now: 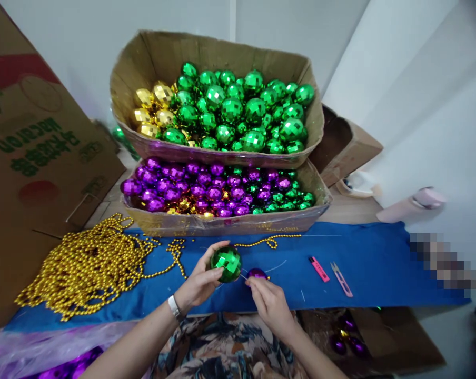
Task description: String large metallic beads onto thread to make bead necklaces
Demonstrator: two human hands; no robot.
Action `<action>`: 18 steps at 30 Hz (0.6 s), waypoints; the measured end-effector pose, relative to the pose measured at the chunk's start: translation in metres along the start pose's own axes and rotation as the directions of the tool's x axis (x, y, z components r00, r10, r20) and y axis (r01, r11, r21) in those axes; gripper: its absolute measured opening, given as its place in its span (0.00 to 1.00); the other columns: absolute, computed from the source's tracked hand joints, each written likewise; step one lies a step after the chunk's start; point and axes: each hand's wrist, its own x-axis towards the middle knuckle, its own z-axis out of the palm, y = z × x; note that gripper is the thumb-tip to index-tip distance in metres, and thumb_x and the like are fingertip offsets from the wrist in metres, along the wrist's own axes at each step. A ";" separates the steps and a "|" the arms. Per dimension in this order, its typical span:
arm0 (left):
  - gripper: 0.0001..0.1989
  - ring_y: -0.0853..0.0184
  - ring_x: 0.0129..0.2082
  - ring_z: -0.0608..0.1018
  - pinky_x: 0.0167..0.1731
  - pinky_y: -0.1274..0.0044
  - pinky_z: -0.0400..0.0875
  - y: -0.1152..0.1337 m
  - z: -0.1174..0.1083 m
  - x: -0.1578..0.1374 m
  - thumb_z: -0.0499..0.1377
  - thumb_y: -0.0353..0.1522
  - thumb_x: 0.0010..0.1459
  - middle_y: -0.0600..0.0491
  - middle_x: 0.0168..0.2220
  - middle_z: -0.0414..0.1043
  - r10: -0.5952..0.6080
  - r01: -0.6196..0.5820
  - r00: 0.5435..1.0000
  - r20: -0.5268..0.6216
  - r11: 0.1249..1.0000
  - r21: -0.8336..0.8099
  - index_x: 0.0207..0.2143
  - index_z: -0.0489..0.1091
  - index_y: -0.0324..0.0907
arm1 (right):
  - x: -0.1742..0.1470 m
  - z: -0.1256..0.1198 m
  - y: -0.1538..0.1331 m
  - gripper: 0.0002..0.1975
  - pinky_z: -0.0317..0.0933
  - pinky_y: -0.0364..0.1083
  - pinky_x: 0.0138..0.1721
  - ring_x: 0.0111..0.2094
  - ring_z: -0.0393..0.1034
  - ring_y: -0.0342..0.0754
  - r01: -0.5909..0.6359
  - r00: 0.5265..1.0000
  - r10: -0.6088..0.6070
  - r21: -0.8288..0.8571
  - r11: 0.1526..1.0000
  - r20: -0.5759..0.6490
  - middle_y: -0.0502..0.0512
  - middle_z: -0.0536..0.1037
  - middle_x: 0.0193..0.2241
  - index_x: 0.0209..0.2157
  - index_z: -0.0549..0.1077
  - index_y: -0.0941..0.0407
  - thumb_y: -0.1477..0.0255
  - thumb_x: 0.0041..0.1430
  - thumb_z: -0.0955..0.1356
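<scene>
Forearms slant inward across the near edge of the blue cloth on the tabletop, the hands a little apart. The left hand, fingers curled, grips a shiny green faceted ball near the cloth's middle; the right hand, knuckles up, pinches a thin white thread beside a glossy purple ball. Rightward, open cloth runs to a pink box cutter; heaped gold bead strands crowd the left end, and an open brown cardboard box bounds the far edge.
</scene>
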 end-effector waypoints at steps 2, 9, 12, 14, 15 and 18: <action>0.32 0.55 0.46 0.74 0.47 0.62 0.70 0.000 0.000 0.000 0.65 0.31 0.51 0.44 0.49 0.68 -0.001 0.001 1.000 0.001 1.000 0.000 0.58 0.59 0.47 | 0.000 0.001 0.000 0.12 0.66 0.44 0.37 0.36 0.73 0.46 -0.007 1.000 0.007 -0.005 1.000 -0.003 0.55 0.78 0.35 0.42 0.69 0.55 0.78 0.66 0.57; 0.33 0.57 0.44 0.75 0.45 0.65 0.71 -0.005 -0.003 0.001 0.68 0.36 0.49 0.45 0.47 0.69 0.015 -0.015 1.000 -0.018 1.000 -0.003 0.57 0.61 0.47 | -0.001 0.001 0.000 0.12 0.67 0.44 0.38 0.36 0.74 0.46 0.003 1.000 -0.003 -0.011 1.000 -0.022 0.55 0.78 0.35 0.42 0.69 0.55 0.77 0.66 0.57; 0.32 0.57 0.44 0.75 0.44 0.64 0.71 -0.005 -0.003 0.001 0.67 0.35 0.50 0.45 0.47 0.70 0.007 -0.008 1.000 -0.023 1.000 -0.012 0.57 0.61 0.48 | 0.000 0.000 -0.002 0.12 0.67 0.43 0.38 0.36 0.74 0.45 0.001 1.000 -0.001 0.000 1.000 -0.020 0.55 0.78 0.35 0.41 0.70 0.55 0.77 0.66 0.57; 0.32 0.56 0.44 0.76 0.45 0.63 0.71 -0.004 -0.003 0.001 0.67 0.35 0.50 0.45 0.47 0.70 0.003 -0.004 1.000 -0.018 1.000 -0.013 0.57 0.61 0.47 | 0.001 -0.001 -0.003 0.12 0.67 0.43 0.37 0.36 0.74 0.45 -0.006 1.000 0.006 0.003 1.000 -0.021 0.55 0.78 0.35 0.41 0.70 0.55 0.77 0.66 0.57; 0.31 0.56 0.44 0.76 0.45 0.63 0.71 -0.004 -0.003 0.000 0.66 0.34 0.51 0.45 0.47 0.71 0.000 0.000 1.000 -0.016 1.000 -0.013 0.57 0.61 0.48 | 0.002 -0.001 -0.004 0.12 0.68 0.43 0.37 0.36 0.74 0.45 -0.008 1.000 0.009 0.003 1.000 -0.020 0.55 0.78 0.35 0.41 0.70 0.55 0.77 0.66 0.57; 0.31 0.55 0.45 0.76 0.45 0.62 0.71 -0.003 -0.002 0.000 0.66 0.34 0.51 0.46 0.47 0.71 -0.001 0.001 1.000 -0.012 1.000 -0.019 0.57 0.61 0.48 | 0.003 -0.002 -0.005 0.13 0.68 0.43 0.37 0.35 0.74 0.46 -0.016 1.000 0.016 0.006 1.000 -0.013 0.56 0.79 0.34 0.41 0.71 0.55 0.76 0.67 0.56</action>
